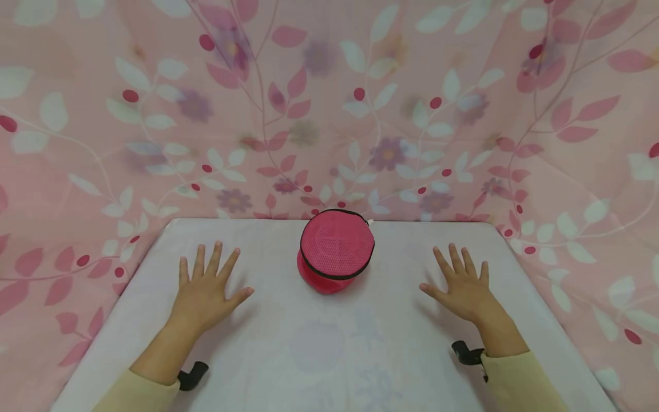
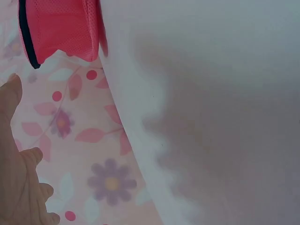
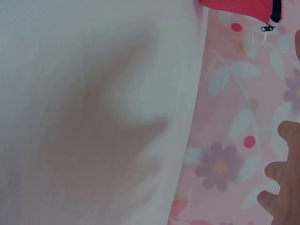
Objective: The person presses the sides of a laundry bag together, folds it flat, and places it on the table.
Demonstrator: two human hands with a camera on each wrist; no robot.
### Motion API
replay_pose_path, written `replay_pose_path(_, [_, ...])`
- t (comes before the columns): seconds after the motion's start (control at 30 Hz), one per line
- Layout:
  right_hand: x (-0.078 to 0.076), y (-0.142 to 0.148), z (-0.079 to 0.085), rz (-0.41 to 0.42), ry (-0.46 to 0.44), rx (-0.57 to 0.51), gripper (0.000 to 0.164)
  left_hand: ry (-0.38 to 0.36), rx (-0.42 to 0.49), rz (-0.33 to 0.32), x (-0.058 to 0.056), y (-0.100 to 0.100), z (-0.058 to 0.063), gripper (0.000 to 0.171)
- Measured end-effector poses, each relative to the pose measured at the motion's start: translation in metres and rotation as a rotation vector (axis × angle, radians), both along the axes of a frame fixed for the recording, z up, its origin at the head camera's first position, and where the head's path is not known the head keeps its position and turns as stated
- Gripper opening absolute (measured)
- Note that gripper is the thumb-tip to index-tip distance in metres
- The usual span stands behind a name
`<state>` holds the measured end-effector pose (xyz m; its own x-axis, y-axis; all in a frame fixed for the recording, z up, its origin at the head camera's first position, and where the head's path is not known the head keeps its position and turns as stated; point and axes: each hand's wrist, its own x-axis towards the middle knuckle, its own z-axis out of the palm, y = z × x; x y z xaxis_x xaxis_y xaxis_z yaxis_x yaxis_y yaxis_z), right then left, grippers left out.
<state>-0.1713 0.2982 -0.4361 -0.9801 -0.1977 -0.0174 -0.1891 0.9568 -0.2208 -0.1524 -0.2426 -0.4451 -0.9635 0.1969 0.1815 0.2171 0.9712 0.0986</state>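
Pink mesh covers the round, black-trimmed pouch (image 1: 337, 243), which sits on the white table (image 1: 329, 332) near the middle of its far edge. To either side, well apart from it, the left hand (image 1: 203, 294) and right hand (image 1: 463, 290) hover empty, fingers straight and spread wide. Floral cloth (image 1: 319, 103) hangs beyond.

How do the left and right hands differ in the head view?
The left hand is left of the pink mesh bag; the right hand is right of it. The left hand's thumb points rightward, the right hand's leftward. Both have spread fingers and hold nothing.
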Motion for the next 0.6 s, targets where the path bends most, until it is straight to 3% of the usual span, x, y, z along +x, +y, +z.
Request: replay_pose_path(0.6, [0.005, -0.029, 0.003, 0.036, 0.045, -0.060, 0.090, -0.010, 0.018, -0.021, -0.002, 0.028, 0.000, 0.094])
